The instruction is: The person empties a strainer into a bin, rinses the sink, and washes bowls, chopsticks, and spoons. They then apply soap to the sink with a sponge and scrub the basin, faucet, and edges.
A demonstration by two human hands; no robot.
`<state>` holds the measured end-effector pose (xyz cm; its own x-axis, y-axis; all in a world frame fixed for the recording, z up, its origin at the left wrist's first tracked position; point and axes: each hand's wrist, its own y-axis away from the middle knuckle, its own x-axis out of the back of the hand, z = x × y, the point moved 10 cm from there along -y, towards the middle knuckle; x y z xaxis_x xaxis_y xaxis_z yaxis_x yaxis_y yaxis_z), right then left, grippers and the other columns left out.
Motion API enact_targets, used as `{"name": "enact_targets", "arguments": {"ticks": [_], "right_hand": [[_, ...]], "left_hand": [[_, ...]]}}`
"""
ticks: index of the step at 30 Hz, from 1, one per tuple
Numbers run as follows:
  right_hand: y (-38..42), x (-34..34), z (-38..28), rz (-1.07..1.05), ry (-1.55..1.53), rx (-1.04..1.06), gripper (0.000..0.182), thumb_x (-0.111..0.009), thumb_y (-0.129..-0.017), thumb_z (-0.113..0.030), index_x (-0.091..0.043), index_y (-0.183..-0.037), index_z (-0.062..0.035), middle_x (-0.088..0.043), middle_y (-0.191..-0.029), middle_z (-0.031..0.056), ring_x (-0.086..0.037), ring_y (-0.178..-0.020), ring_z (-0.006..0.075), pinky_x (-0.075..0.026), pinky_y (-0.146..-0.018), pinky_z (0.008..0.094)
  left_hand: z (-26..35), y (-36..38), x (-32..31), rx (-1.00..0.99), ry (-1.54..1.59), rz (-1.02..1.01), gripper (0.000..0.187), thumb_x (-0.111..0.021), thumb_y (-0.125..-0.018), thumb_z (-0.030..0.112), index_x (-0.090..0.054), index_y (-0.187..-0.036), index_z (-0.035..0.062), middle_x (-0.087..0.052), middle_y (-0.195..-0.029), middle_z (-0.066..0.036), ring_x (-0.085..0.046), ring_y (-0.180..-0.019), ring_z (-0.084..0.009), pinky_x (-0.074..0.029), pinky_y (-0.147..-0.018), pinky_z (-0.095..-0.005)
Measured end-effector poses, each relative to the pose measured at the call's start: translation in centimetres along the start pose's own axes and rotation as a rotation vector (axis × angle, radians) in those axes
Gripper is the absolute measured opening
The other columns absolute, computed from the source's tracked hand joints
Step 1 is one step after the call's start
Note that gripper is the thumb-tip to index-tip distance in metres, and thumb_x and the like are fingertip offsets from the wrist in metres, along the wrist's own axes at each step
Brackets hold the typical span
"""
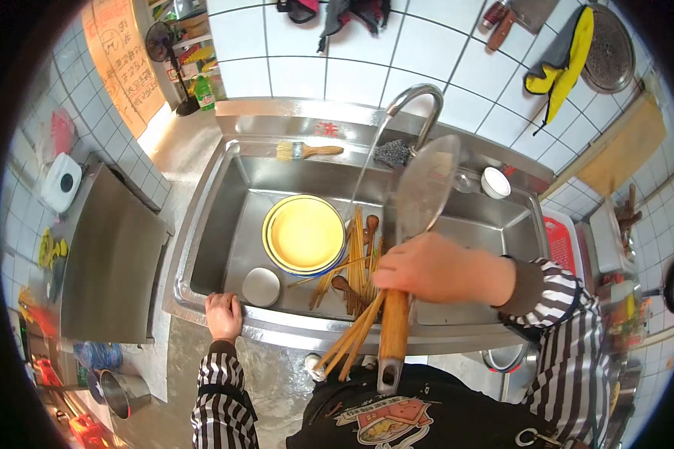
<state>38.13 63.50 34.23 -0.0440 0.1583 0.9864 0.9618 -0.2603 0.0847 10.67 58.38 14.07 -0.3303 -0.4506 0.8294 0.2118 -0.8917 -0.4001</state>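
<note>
My right hand [434, 269] is closed round the wooden handle of a strainer [428, 183] and some chopsticks [352, 340], above the divider of the steel sink [277, 320]. My left hand [224, 315] rests on the sink's front rim, its fingers curled over the edge, with no object visible in it. In the left basin sit stacked yellow bowls [305, 233], a small white bowl [262, 286], more chopsticks [358, 247] and wooden spoons [348, 288]. Water runs from the faucet [417, 93] into that basin.
A brush [308, 150] and a scouring pad [392, 153] lie along the sink's back ledge. Toward the right are a white cup [495, 182] and a red basket [560, 243]. A steel counter [112, 254] stands at the left.
</note>
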Motion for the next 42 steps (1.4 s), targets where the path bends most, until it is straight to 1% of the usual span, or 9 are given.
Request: {"name": "enact_targets", "arguments": {"ticks": [7,20,25,28,32,36,38,40,42], "right_hand": [[-3.9,-8.4,-1.2,-0.026,-0.004,0.279,0.008,-0.051,-0.072,-0.011,-0.045,-0.076,-0.0107,-0.051,-0.074,0.0032,-0.056,-0.074,0.0213,-0.046,-0.061,0.0311],[-4.1,-21.7,8.2,-0.213,0.271,0.246,0.008,-0.050,-0.072,-0.015,-0.056,-0.068,-0.0156,-0.057,-0.064,0.0002,-0.059,-0.074,0.0183,-0.038,-0.068,0.0342],[-3.8,-22.2,11.5,0.023,0.255,0.034,0.019,-0.053,-0.070,-0.012,-0.061,-0.087,-0.0115,-0.059,-0.099,0.0032,-0.042,-0.114,0.0265,-0.025,-0.101,0.0458],[-2.2,-20.2,13.0,0.153,-0.025,-0.091,0.025,-0.052,-0.070,-0.006,-0.057,-0.095,-0.0086,-0.056,-0.104,0.0062,-0.039,-0.117,0.0282,-0.025,-0.102,0.0482],[3.3,-12.1,16.0,0.387,-0.046,-0.195,0.019,-0.055,-0.071,-0.007,-0.059,-0.089,-0.0069,-0.059,-0.097,0.0065,-0.050,-0.104,0.0275,-0.039,-0.090,0.0416],[17.1,-10.6,25.1,0.737,-0.200,-0.826,0.011,-0.054,-0.073,-0.009,-0.060,-0.081,-0.0056,-0.061,-0.085,0.0121,-0.058,-0.081,0.0309,-0.047,-0.069,0.0394],[22.9,-17.2,28.8,0.411,-0.256,-1.188,0.013,-0.054,-0.074,-0.009,-0.061,-0.085,-0.0059,-0.061,-0.085,0.0151,-0.058,-0.081,0.0316,-0.047,-0.067,0.0391],[24.2,-26.4,28.8,-0.066,-0.246,-1.125,0.017,-0.056,-0.072,-0.010,-0.062,-0.087,-0.0063,-0.061,-0.088,0.0143,-0.059,-0.081,0.0315,-0.048,-0.066,0.0403],[22.9,-32.2,25.9,-0.246,-0.145,-0.936,0.021,-0.056,-0.071,-0.010,-0.061,-0.091,-0.0082,-0.061,-0.092,0.0127,-0.059,-0.085,0.0307,-0.048,-0.069,0.0409]], "left_hand": [[0.0,-0.1,0.6,0.030,0.004,0.015,0.014,-0.051,-0.076,0.013,-0.060,-0.075,0.0029,-0.059,-0.072,-0.013,-0.055,-0.075,-0.0291,-0.037,-0.086,-0.0415],[0.0,-0.2,0.2,0.003,0.046,-0.002,0.012,-0.052,-0.076,0.012,-0.060,-0.076,0.0031,-0.059,-0.071,-0.012,-0.054,-0.073,-0.0286,-0.037,-0.086,-0.0421],[0.3,-0.2,0.1,-0.017,0.033,-0.012,0.012,-0.052,-0.076,0.010,-0.061,-0.077,0.0019,-0.059,-0.072,-0.013,-0.055,-0.075,-0.0292,-0.037,-0.085,-0.0423],[0.2,0.0,-0.4,-0.019,0.030,-0.039,0.012,-0.051,-0.076,0.010,-0.061,-0.077,0.0016,-0.060,-0.074,-0.013,-0.055,-0.076,-0.0297,-0.037,-0.086,-0.0422],[0.0,0.0,-0.6,-0.008,-0.039,-0.067,0.016,-0.048,-0.079,0.011,-0.060,-0.080,0.0019,-0.059,-0.079,-0.015,-0.053,-0.078,-0.0320,-0.035,-0.089,-0.0423],[-0.7,0.3,-1.3,0.005,-0.052,-0.122,0.019,-0.046,-0.082,0.013,-0.060,-0.084,0.0013,-0.059,-0.082,-0.015,-0.053,-0.082,-0.0321,-0.033,-0.091,-0.0430],[-1.0,0.4,-1.8,0.007,-0.069,-0.162,0.020,-0.045,-0.082,0.013,-0.060,-0.085,0.0008,-0.060,-0.084,-0.014,-0.051,-0.086,-0.0340,-0.033,-0.091,-0.0440],[-1.2,0.5,-2.1,0.014,-0.065,-0.202,0.020,-0.044,-0.083,0.012,-0.059,-0.084,0.0003,-0.059,-0.084,-0.014,-0.051,-0.085,-0.0351,-0.033,-0.090,-0.0441],[-1.9,0.7,-2.4,-0.011,-0.067,-0.200,0.019,-0.043,-0.083,0.012,-0.058,-0.083,-0.0002,-0.059,-0.082,-0.015,-0.050,-0.084,-0.0356,-0.033,-0.090,-0.0438]]}}
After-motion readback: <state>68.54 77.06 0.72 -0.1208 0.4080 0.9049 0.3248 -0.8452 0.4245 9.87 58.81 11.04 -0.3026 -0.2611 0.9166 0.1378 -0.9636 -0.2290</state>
